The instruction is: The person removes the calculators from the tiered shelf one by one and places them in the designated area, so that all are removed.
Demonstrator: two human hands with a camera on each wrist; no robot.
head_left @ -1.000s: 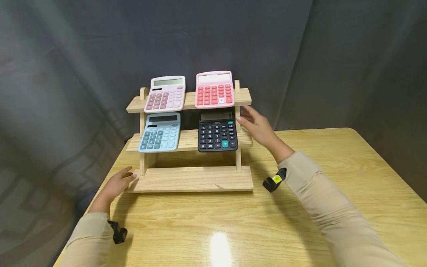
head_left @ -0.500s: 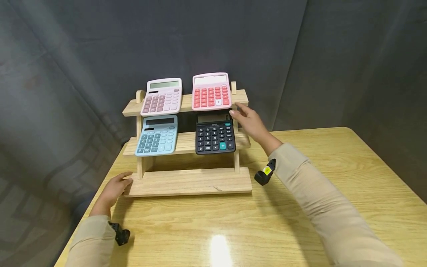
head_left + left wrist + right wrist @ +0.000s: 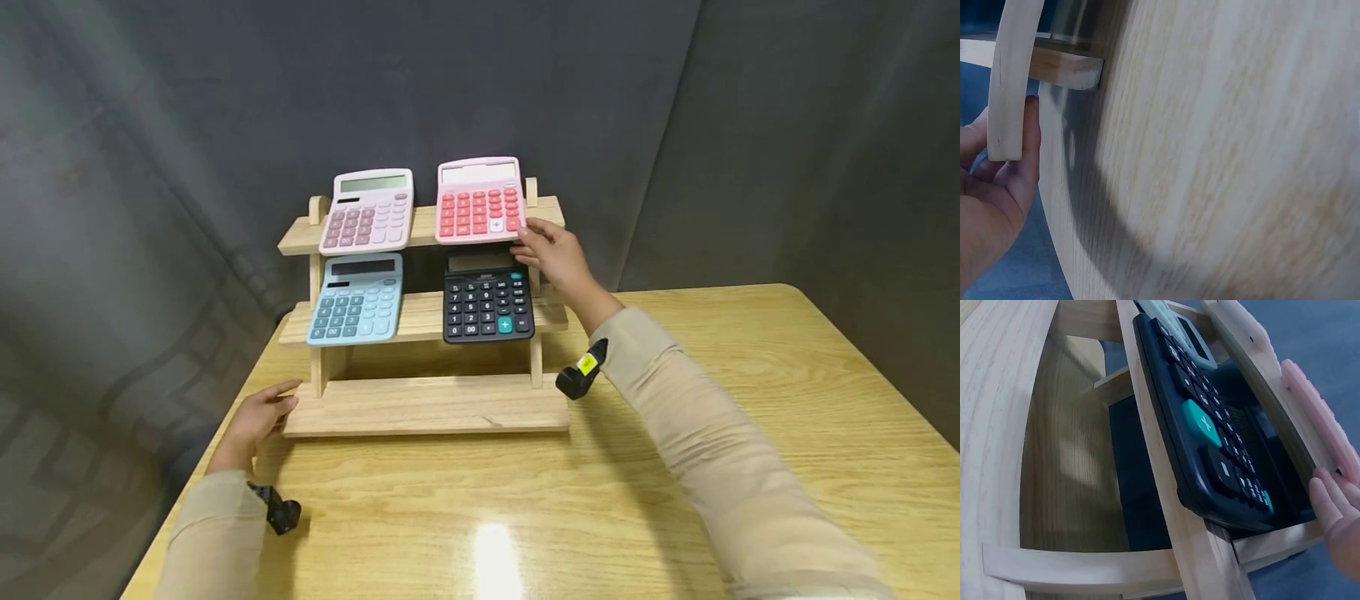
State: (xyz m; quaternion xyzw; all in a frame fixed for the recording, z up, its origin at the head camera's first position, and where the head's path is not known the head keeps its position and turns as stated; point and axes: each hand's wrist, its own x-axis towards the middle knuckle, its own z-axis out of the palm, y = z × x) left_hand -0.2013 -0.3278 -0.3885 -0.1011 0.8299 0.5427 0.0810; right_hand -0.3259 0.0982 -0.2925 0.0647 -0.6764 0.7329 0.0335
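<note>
A three-tier wooden display rack [image 3: 427,404] bears several calculators. My left hand [image 3: 257,421] grips the left end of its bottom board, fingers and thumb on opposite faces in the left wrist view. My right hand [image 3: 558,260] is at the lower right corner of the pink calculator with red keys [image 3: 480,202], on the top tier. In the right wrist view its fingertips touch the shelf edge beside that pink calculator [image 3: 1319,412]; part of the hand is out of frame. Below is the black calculator [image 3: 487,300], on the middle tier.
On the left of the top tier leans a pale pink calculator [image 3: 367,212], with a light blue calculator [image 3: 355,300] beneath it. The rack stands on a wood-grain table [image 3: 420,508]. Dark grey curtains [image 3: 480,83] hang behind and at the sides.
My right hand has moved left and up, from beside the black calculator to the pink one's lower corner. The left hand has stayed at the bottom board's end. The calculators look unmoved.
</note>
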